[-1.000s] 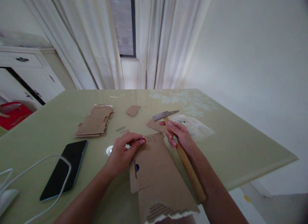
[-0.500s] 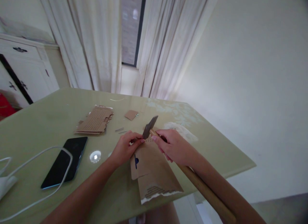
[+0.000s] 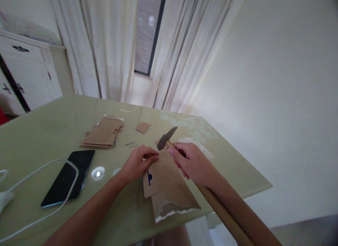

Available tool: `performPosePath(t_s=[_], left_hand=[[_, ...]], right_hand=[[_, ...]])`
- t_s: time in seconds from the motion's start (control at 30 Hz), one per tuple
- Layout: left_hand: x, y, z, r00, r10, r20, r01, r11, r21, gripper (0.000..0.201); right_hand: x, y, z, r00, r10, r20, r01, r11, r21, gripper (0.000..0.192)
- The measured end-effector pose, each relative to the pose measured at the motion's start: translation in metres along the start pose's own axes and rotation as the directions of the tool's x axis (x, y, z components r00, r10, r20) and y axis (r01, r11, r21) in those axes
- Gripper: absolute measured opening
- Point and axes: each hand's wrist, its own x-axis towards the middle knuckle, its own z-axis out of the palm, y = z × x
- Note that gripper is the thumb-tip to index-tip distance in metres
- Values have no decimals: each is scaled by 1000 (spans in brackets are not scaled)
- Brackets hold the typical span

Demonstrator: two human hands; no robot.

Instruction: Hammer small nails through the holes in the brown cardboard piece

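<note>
Hammer (image 3: 167, 137) gripped by right hand (image 3: 194, 164), left hand (image 3: 137, 164) pinching cardboard (image 3: 165, 182) on green table (image 3: 39, 133) by curtains (image 3: 111, 45).

Both forearms bare from the frame edge to the wrist, no sleeves in view. Left hand (image 3: 135, 164) bare: no glove, ring or watch. Right hand (image 3: 192, 164) also bare, no glove, no wristband. Fingernails on both look short and pale with a light sheen; polish or not, cannot tell. No markings visible.
</note>
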Motion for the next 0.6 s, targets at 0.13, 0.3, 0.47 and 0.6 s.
performPosePath(t_s=[0.13, 0.3, 0.47, 0.6], left_hand=[[2, 2, -4, 998, 22, 52, -19, 999, -49, 15], [2, 2, -6, 995, 30, 93, -25, 999, -48, 17], [1, 0, -5, 993, 57, 102, -57, 998, -3, 16], [-1, -2, -4, 993, 71, 92, -77, 995, 58, 21]], right_hand=[[1, 10, 6, 998, 32, -45, -29, 998, 62, 41], [3, 18, 11, 996, 83, 13, -83, 996, 30, 40], [1, 18, 10, 995, 38, -89, -28, 993, 114, 42], [-1, 27, 21, 997, 71, 24, -73, 994, 81, 40]])
